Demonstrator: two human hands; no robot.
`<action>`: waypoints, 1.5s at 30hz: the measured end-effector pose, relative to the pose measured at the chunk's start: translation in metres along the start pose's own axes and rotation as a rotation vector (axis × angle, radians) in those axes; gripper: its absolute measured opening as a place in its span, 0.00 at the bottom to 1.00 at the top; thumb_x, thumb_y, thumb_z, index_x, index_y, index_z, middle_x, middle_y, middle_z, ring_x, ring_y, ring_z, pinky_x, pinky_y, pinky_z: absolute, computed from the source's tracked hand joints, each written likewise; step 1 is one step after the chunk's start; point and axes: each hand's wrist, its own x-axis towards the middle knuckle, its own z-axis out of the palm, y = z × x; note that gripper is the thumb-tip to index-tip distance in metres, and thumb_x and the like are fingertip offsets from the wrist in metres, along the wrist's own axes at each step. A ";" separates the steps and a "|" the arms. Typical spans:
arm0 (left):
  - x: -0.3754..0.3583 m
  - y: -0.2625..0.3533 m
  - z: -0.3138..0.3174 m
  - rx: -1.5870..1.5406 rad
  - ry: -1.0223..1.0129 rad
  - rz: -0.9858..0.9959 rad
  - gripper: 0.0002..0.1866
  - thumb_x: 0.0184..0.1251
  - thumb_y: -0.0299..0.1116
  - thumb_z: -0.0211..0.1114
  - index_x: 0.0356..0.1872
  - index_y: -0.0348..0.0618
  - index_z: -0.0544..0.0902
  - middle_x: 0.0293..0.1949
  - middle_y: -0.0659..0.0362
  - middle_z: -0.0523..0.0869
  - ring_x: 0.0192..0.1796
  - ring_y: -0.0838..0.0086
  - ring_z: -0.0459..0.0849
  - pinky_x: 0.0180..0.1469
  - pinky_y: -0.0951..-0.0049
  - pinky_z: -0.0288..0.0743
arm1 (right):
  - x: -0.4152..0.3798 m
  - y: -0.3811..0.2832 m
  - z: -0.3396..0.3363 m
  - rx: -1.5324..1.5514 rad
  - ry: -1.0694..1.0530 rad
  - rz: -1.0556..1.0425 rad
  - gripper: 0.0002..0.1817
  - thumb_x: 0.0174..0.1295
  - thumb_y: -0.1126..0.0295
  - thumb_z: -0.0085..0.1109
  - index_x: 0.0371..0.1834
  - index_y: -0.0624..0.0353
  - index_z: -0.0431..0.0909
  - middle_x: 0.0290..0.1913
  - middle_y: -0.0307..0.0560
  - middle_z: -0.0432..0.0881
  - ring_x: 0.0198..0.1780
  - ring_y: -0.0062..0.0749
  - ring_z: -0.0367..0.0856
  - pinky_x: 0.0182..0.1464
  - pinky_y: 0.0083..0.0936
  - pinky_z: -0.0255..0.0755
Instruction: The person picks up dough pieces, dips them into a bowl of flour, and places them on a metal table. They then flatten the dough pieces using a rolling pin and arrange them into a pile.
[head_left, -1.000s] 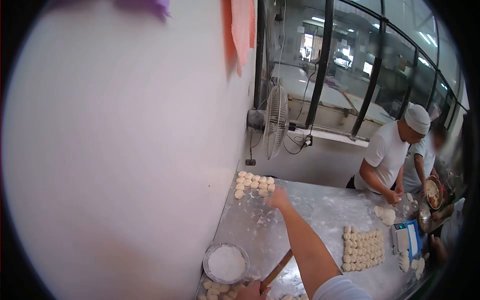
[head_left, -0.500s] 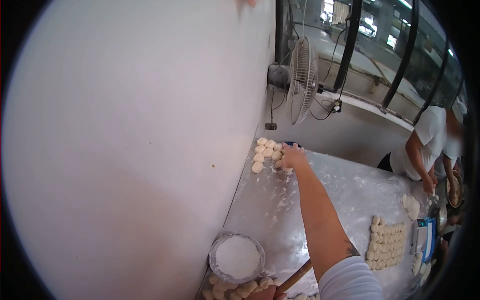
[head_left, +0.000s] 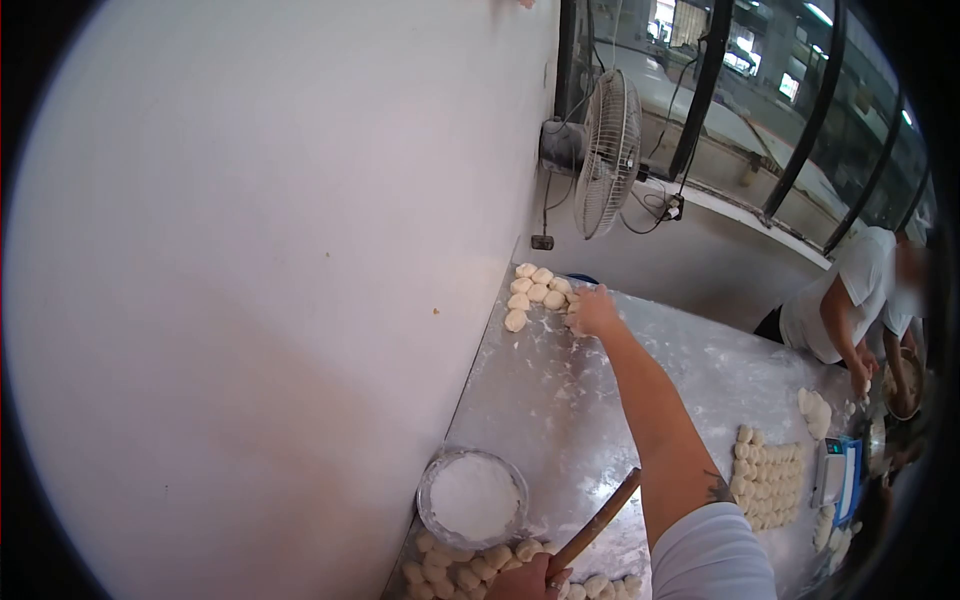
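Note:
My right arm stretches across the metal table [head_left: 520,390] to its far corner. There my right hand [head_left: 595,312] has its fingers curled over the edge of a cluster of pale dough balls [head_left: 537,293]; the dough under its palm is mostly hidden. At the bottom edge, my left hand [head_left: 525,582] is wrapped round a wooden rolling pin [head_left: 598,522], which points up and to the right, towards my right forearm. More floury dough balls [head_left: 437,570] lie around my left hand. Just beyond them stands a round bowl of white flour [head_left: 473,497].
A plain wall [head_left: 250,300] borders the table's left side. A fan [head_left: 608,155] hangs above the far corner. Rows of small dough pieces [head_left: 768,485] lie on the right, beside a scale [head_left: 832,470]. Two people in white shirts [head_left: 860,290] work at the far right.
My view has shifted slightly. The rolling pin and my left hand show more fully, with the pin's end higher. My right hand's fingers were more spread and are now more curled over the dough.

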 end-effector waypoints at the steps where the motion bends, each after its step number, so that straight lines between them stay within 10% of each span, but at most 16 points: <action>1: 0.002 -0.007 0.006 0.034 0.018 0.023 0.18 0.80 0.45 0.64 0.42 0.37 0.78 0.29 0.45 0.82 0.29 0.49 0.82 0.35 0.52 0.76 | -0.004 0.000 0.001 -0.009 0.034 0.014 0.34 0.56 0.61 0.75 0.69 0.48 0.79 0.65 0.57 0.79 0.71 0.55 0.74 0.68 0.53 0.73; 7: 0.006 0.006 -0.006 -0.163 -0.016 -0.162 0.19 0.82 0.46 0.63 0.42 0.37 0.77 0.30 0.46 0.84 0.30 0.52 0.84 0.35 0.53 0.76 | 0.010 0.021 0.023 0.210 0.083 0.023 0.28 0.63 0.67 0.70 0.68 0.56 0.79 0.60 0.55 0.84 0.62 0.49 0.83 0.63 0.51 0.80; 13: 0.007 0.001 -0.006 -0.289 0.136 -0.118 0.18 0.80 0.45 0.65 0.43 0.37 0.79 0.31 0.48 0.85 0.32 0.55 0.84 0.37 0.54 0.77 | -0.039 0.039 -0.053 1.361 -0.449 0.301 0.26 0.64 0.76 0.63 0.68 0.59 0.77 0.56 0.46 0.83 0.54 0.35 0.87 0.49 0.37 0.87; 16: 0.005 0.001 -0.005 -0.368 0.264 -0.058 0.15 0.80 0.41 0.67 0.44 0.36 0.81 0.28 0.61 0.81 0.31 0.78 0.79 0.36 0.69 0.76 | -0.079 0.045 -0.072 1.525 -0.514 0.246 0.28 0.65 0.78 0.60 0.71 0.60 0.74 0.60 0.49 0.83 0.57 0.37 0.87 0.53 0.39 0.88; 22: 0.010 -0.002 -0.030 -0.549 0.522 -0.002 0.13 0.79 0.38 0.68 0.44 0.37 0.81 0.26 0.59 0.83 0.28 0.75 0.79 0.33 0.67 0.75 | -0.186 0.041 -0.098 1.749 -0.765 0.042 0.32 0.62 0.79 0.61 0.73 0.61 0.72 0.63 0.51 0.83 0.59 0.37 0.87 0.58 0.33 0.87; 33: 0.008 0.006 -0.067 -0.570 0.748 0.349 0.09 0.86 0.34 0.57 0.42 0.41 0.76 0.25 0.67 0.75 0.21 0.85 0.70 0.22 0.79 0.64 | -0.309 -0.119 -0.105 1.116 -0.657 -0.288 0.29 0.56 0.78 0.66 0.66 0.66 0.79 0.59 0.51 0.85 0.58 0.34 0.85 0.58 0.30 0.82; 37: 0.001 0.009 -0.086 -0.594 0.778 0.392 0.10 0.86 0.35 0.57 0.42 0.40 0.76 0.25 0.66 0.76 0.21 0.85 0.70 0.22 0.79 0.65 | -0.306 -0.167 0.028 0.268 -0.220 -0.786 0.23 0.56 0.74 0.69 0.57 0.60 0.85 0.56 0.65 0.82 0.59 0.57 0.86 0.59 0.43 0.82; 45: -0.008 0.011 -0.109 -0.674 0.784 0.452 0.11 0.85 0.36 0.61 0.43 0.39 0.77 0.25 0.66 0.76 0.22 0.85 0.72 0.24 0.79 0.66 | -0.346 -0.200 0.001 -0.021 -0.349 -0.594 0.18 0.64 0.73 0.64 0.59 0.56 0.84 0.58 0.62 0.81 0.57 0.59 0.87 0.58 0.46 0.83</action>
